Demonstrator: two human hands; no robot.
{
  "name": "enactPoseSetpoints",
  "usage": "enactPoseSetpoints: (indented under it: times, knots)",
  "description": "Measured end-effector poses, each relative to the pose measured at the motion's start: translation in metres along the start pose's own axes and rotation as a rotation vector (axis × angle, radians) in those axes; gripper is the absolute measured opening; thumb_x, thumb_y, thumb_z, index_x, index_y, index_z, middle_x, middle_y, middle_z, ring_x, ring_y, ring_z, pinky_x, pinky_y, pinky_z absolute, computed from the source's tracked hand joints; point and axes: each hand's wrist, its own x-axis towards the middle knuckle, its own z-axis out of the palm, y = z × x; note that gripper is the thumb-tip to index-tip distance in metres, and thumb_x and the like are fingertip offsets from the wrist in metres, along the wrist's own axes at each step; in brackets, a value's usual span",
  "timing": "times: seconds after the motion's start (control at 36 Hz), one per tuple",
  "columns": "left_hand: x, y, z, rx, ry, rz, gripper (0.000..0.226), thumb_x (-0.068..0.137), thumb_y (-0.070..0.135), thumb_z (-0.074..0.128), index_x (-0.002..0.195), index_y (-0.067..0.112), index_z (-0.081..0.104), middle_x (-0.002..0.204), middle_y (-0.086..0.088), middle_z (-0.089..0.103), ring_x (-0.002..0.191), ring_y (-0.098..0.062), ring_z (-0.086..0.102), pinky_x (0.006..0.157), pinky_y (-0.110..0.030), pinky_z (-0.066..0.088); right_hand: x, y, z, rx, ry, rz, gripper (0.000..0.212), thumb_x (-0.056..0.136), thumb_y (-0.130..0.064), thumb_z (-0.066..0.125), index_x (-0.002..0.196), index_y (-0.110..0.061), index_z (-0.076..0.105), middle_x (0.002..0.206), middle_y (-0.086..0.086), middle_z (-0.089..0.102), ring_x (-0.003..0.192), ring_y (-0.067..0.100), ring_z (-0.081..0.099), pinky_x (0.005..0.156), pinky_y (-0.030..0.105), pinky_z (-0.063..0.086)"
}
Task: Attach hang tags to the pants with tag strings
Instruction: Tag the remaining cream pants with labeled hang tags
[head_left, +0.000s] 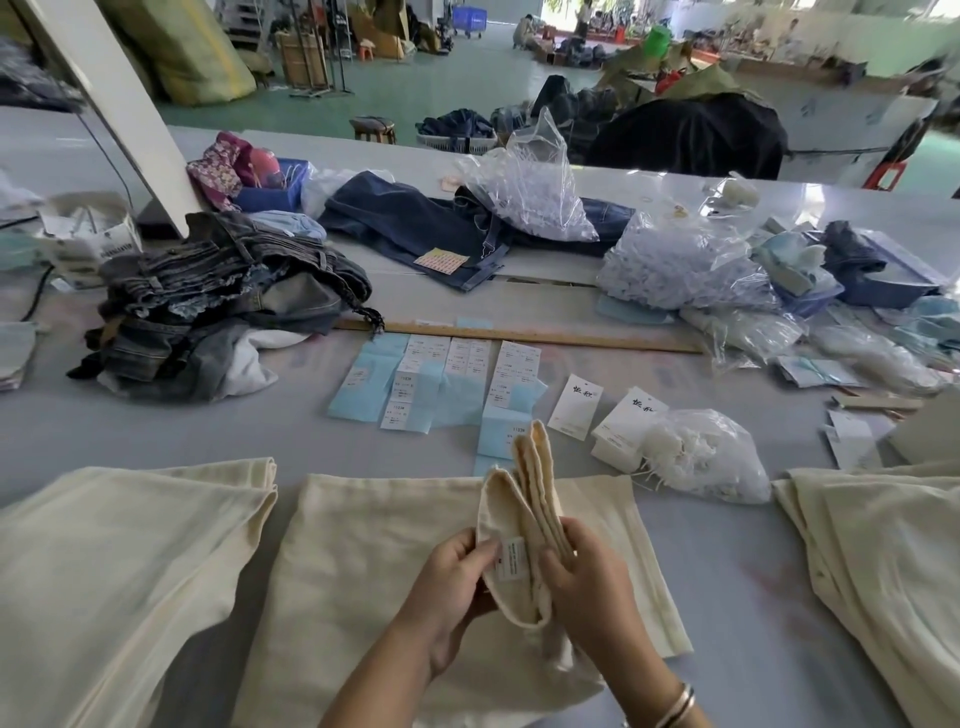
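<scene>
Both hands are up over the near edge of the counter (727, 545), working a folded part of the cream pants (524, 499). The left hand (457, 577) has its grip closed on the cloth, thumb pinching a small white sewn-in label (511, 558) against the fabric. The right hand (587, 577) curls its fingers round the stacked folds, which stand up in soft, thick ridges like a woven cotton twill. Silver bangles (675, 706) sit on the right wrist.

The rest of those pants lies flat beneath the hands, smooth and pale. More cream pants lie to the left (119, 561) and to the right (883, 545).

Just beyond, white card hang tags (575, 406) with black brush lettering lie flat, beside a crinkled clear bag of white tag strings (701, 454). Pale blue and white paper slips (431, 379) lie in rows before a long wooden ruler (519, 335). A rumpled heap of faded denim (223, 301) sits at the left, dark jeans (415, 223) farther back.
</scene>
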Motion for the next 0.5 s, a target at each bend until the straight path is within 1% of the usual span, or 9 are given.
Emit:
enactPoseSetpoints:
  times: [0.08, 0.11, 0.14, 0.19, 0.28, 0.33, 0.39, 0.44, 0.5]
  knots:
    - [-0.002, -0.005, -0.001, -0.030, 0.021, 0.011, 0.024, 0.101, 0.011, 0.043, 0.106, 0.005, 0.066, 0.098, -0.016, 0.073, 0.083, -0.025, 0.071, 0.066, -0.035, 0.056, 0.001, 0.002, -0.006, 0.098, 0.013, 0.029, 0.016, 0.086, -0.009, 0.058, 0.086, -0.024, 0.064, 0.074, -0.004, 0.065, 0.069, 0.005, 0.059, 0.057, 0.017, 0.047]
    - [-0.003, -0.006, -0.001, -0.038, 0.026, 0.013, 0.023, 0.100, 0.011, 0.043, 0.106, 0.005, 0.065, 0.098, -0.016, 0.073, 0.083, -0.025, 0.072, 0.066, -0.035, 0.056, 0.001, 0.002, -0.008, 0.157, 0.006, 0.050, 0.018, 0.086, -0.008, 0.058, 0.085, -0.024, 0.065, 0.074, -0.002, 0.066, 0.069, 0.007, 0.061, 0.058, 0.021, 0.049]
    - [-0.004, -0.006, -0.001, -0.049, 0.030, 0.017, 0.023, 0.100, 0.010, 0.044, 0.107, 0.006, 0.065, 0.098, -0.015, 0.073, 0.082, -0.024, 0.072, 0.065, -0.034, 0.056, 0.002, 0.002, -0.010, 0.222, -0.002, 0.072, 0.019, 0.086, -0.006, 0.058, 0.085, -0.023, 0.067, 0.075, 0.001, 0.068, 0.070, 0.011, 0.063, 0.061, 0.027, 0.051]
    - [-0.005, -0.007, -0.002, -0.081, 0.027, 0.026, 0.021, 0.098, 0.008, 0.046, 0.109, 0.005, 0.064, 0.098, -0.016, 0.073, 0.080, -0.024, 0.071, 0.064, -0.033, 0.056, 0.004, 0.004, -0.014, 0.342, -0.002, 0.102, 0.020, 0.085, -0.002, 0.057, 0.085, -0.018, 0.070, 0.074, 0.004, 0.069, 0.068, 0.020, 0.063, 0.061, 0.037, 0.050]
    - [-0.009, -0.005, -0.003, -0.152, 0.001, 0.050, 0.021, 0.096, 0.002, 0.046, 0.110, 0.003, 0.061, 0.096, -0.017, 0.072, 0.079, -0.023, 0.070, 0.064, -0.034, 0.056, 0.009, 0.007, -0.023, 0.559, 0.013, 0.154, 0.022, 0.084, 0.005, 0.056, 0.081, -0.010, 0.072, 0.070, 0.008, 0.066, 0.062, 0.019, 0.055, 0.059, 0.033, 0.042]
    - [-0.012, -0.004, -0.003, -0.213, -0.021, 0.068, 0.023, 0.094, -0.002, 0.045, 0.112, 0.002, 0.059, 0.095, -0.018, 0.072, 0.078, -0.023, 0.070, 0.062, -0.034, 0.056, 0.010, 0.006, -0.028, 0.764, -0.036, 0.200, 0.025, 0.086, 0.008, 0.054, 0.081, -0.007, 0.073, 0.073, 0.013, 0.069, 0.061, 0.020, 0.059, 0.056, 0.030, 0.047]
    - [-0.014, -0.004, -0.002, -0.263, -0.048, 0.078, 0.026, 0.091, -0.003, 0.045, 0.114, 0.001, 0.057, 0.095, -0.019, 0.071, 0.077, -0.023, 0.069, 0.061, -0.033, 0.057, 0.011, 0.006, -0.031, 0.960, -0.102, 0.244, 0.025, 0.087, 0.009, 0.052, 0.083, -0.004, 0.073, 0.074, 0.017, 0.070, 0.058, 0.021, 0.064, 0.050, 0.027, 0.052]
    - [-0.017, -0.005, 0.001, -0.309, -0.078, 0.079, 0.031, 0.085, 0.000, 0.050, 0.116, 0.001, 0.056, 0.096, -0.020, 0.070, 0.077, -0.024, 0.069, 0.062, -0.033, 0.057, 0.012, 0.010, -0.032, 1.056, -0.154, 0.259, 0.023, 0.085, 0.009, 0.053, 0.085, -0.002, 0.073, 0.077, 0.020, 0.070, 0.059, 0.024, 0.066, 0.050, 0.028, 0.055]
    - [-0.019, -0.006, 0.001, -0.350, -0.110, 0.083, 0.038, 0.080, 0.003, 0.054, 0.118, 0.000, 0.055, 0.098, -0.021, 0.069, 0.078, -0.024, 0.069, 0.064, -0.033, 0.058, 0.012, 0.014, -0.031, 1.093, -0.187, 0.254, 0.019, 0.079, 0.004, 0.057, 0.087, -0.002, 0.073, 0.082, 0.022, 0.070, 0.063, 0.026, 0.067, 0.055, 0.030, 0.057]
